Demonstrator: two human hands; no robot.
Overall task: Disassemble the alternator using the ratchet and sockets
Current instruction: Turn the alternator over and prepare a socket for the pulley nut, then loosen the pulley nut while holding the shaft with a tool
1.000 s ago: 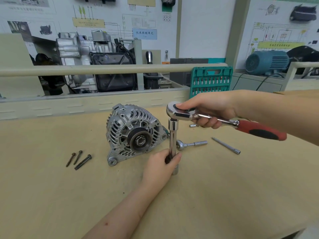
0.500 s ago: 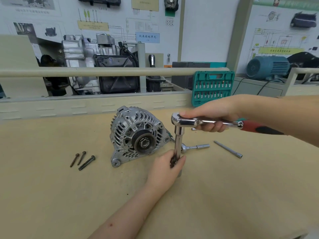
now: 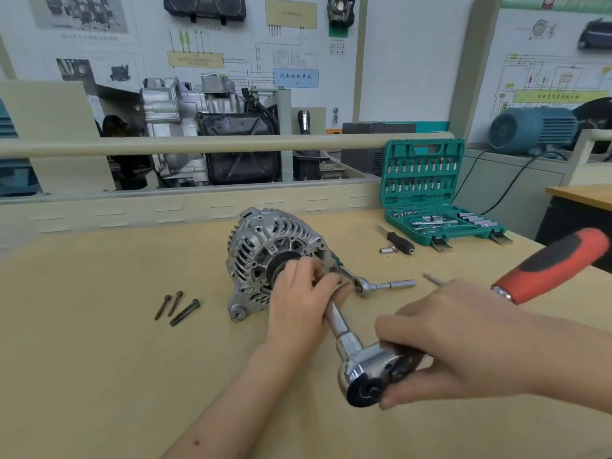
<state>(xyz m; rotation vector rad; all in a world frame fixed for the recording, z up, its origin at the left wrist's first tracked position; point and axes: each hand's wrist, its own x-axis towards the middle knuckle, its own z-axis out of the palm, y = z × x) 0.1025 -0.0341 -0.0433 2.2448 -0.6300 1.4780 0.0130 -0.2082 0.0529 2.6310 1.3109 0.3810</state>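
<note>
A person at a workshop bench lines a ratchet [image 3: 374,369] up with the pulley end of an alternator [image 3: 265,256], which stands on edge mid-bench. The left hand [image 3: 303,299] pinches the long socket [image 3: 334,318] near its tip, guiding it toward the pulley nut hidden behind the fingers; the right hand [image 3: 463,339] is curled around the ratchet head, with the red handle [image 3: 553,263] jutting up to the right. The socket should probably sit square and fully on the nut before any pull, with the alternator braced against rolling. Three loose bolts [image 3: 177,308] lie well to the left. A smaller ratchet [image 3: 374,286] lies just beside the alternator on the right, with the green tool case [image 3: 430,200] farther back, so the handle's swing looks tighter on that side.
</note>
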